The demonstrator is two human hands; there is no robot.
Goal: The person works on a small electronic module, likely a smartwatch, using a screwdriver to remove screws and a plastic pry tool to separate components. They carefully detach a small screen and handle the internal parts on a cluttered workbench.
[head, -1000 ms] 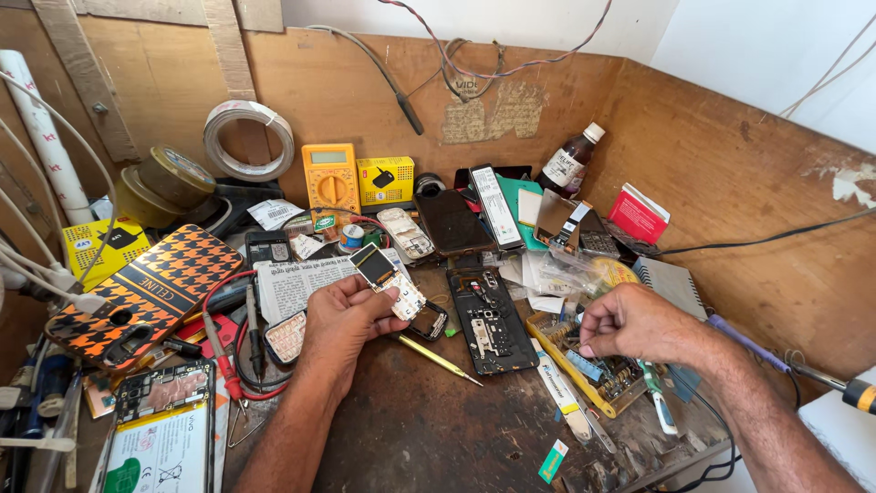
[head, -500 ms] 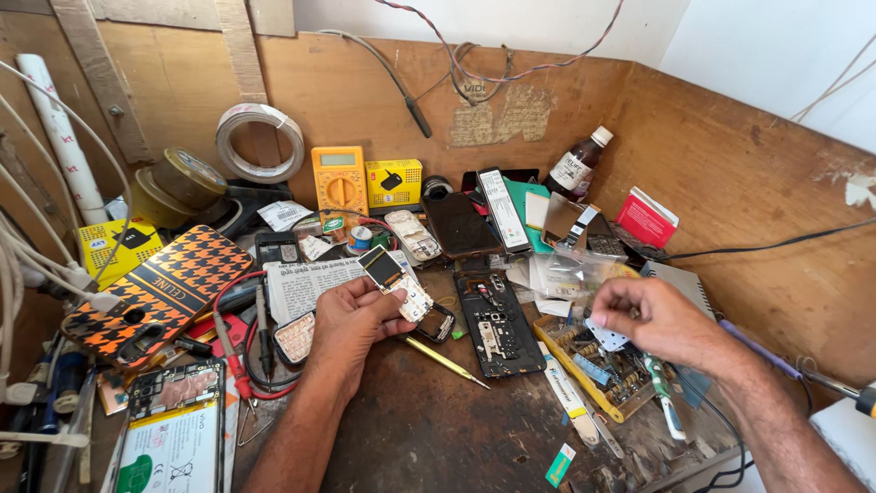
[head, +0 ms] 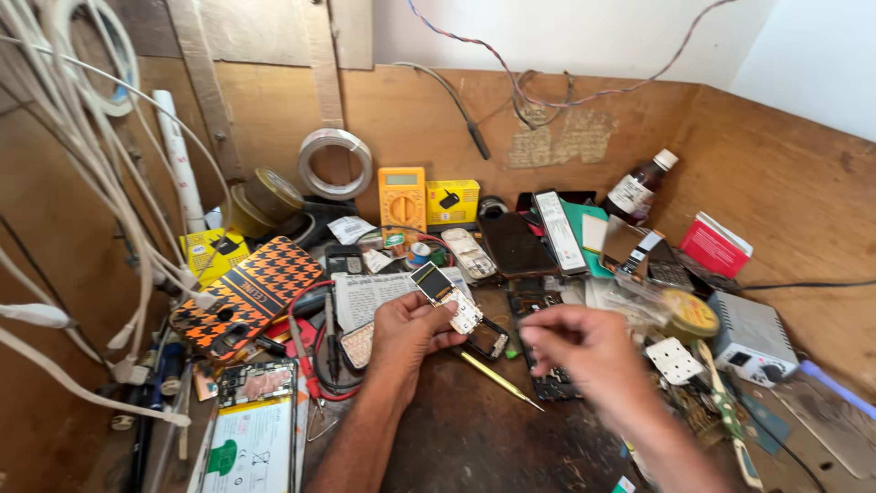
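Observation:
My left hand (head: 406, 336) holds a small keypad phone (head: 446, 296) with a pale keypad and a dark screen, tilted up over the middle of the bench. My right hand (head: 584, 351) is blurred, just right of the phone, with its fingers curled together towards it. Whether it pinches anything is hidden by the blur. A dark opened phone body (head: 547, 388) lies partly under my right hand. A thin yellow tool (head: 500, 379) lies on the dark bench top between my hands.
A yellow multimeter (head: 402, 196), a yellow box (head: 453, 201) and a tape roll (head: 335, 162) stand at the back wall. An orange patterned phone case (head: 248, 294) and an opened phone (head: 251, 429) lie left. White cables (head: 82, 183) hang left. A brown bottle (head: 639, 187) and a white adapter (head: 753, 338) are right.
My right hand has moved left, from the clutter on the right to just beside the keypad phone. My left hand still holds the phone. The view has swung left.

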